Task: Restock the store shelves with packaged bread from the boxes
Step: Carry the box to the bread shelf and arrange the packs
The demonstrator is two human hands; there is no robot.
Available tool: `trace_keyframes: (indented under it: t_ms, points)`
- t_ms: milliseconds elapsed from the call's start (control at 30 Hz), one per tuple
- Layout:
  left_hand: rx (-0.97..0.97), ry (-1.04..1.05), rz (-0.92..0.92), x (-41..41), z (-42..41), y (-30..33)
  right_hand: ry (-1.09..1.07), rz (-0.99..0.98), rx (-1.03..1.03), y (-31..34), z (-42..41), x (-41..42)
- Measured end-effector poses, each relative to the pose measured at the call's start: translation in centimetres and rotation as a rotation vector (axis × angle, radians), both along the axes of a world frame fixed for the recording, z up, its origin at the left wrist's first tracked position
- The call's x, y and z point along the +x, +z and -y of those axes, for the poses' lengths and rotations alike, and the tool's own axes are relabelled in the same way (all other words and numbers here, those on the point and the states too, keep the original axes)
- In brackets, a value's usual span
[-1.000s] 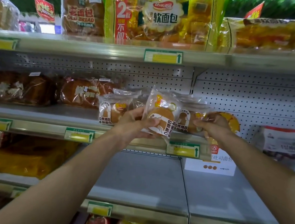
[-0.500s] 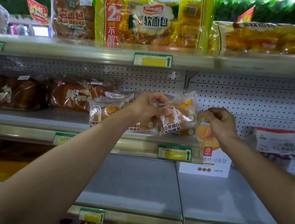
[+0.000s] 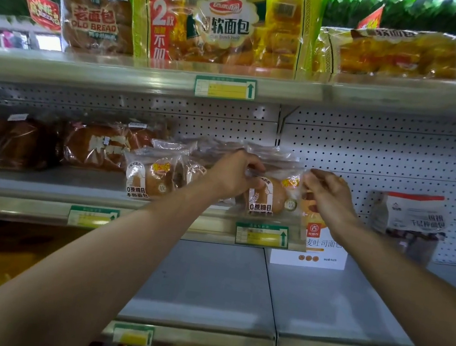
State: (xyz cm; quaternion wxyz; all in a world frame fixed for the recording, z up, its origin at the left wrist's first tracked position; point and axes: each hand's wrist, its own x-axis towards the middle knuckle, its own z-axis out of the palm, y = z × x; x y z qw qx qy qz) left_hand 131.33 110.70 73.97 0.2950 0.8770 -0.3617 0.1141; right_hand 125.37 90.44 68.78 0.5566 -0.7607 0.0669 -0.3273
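A: We log both hands at the middle shelf [image 3: 47,188]. What does the left hand [image 3: 230,177] grip?

B: Its fingers curl over the clear top edge of a wrapped bun [image 3: 271,197] standing upright at the shelf's front. The right hand [image 3: 330,197] pinches the same wrapper at its right edge.

A: Neighbours?

B: We note another wrapped bun [image 3: 149,176] just left, dark loaves [image 3: 95,146] further left, a white bread bag [image 3: 411,215] well to the right, and a yellow bread pack [image 3: 224,25] on the top shelf.
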Motion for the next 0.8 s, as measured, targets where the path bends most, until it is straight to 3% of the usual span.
trace_keyframes:
  t_ms: [167,433,500,567,667,800]
  points:
    - [0.084,0.130,0.316,-0.3,0.2,-0.2,-0.078,0.016,-0.021,0.4,-0.7,0.2]
    - [0.000,0.161,0.291,-0.7,-0.4,-0.8,-0.183,0.012,-0.138,1.6,-1.7,-0.3]
    - [-0.148,0.141,0.182,-1.5,-0.9,-0.8,-0.219,-0.003,-0.204,1.8,-1.9,-0.4]
    - [-0.428,0.092,0.020,-2.6,-1.7,-0.8,-0.248,0.030,-0.268,1.9,-2.4,-0.7]
    - [-0.785,0.046,-0.249,-4.8,-3.6,-1.4,-0.273,0.185,-0.388,1.8,-3.9,-1.9]
    - [-1.029,0.033,-0.486,-6.7,-7.2,-3.5,-0.167,0.386,-0.533,1.5,-7.7,-2.5]
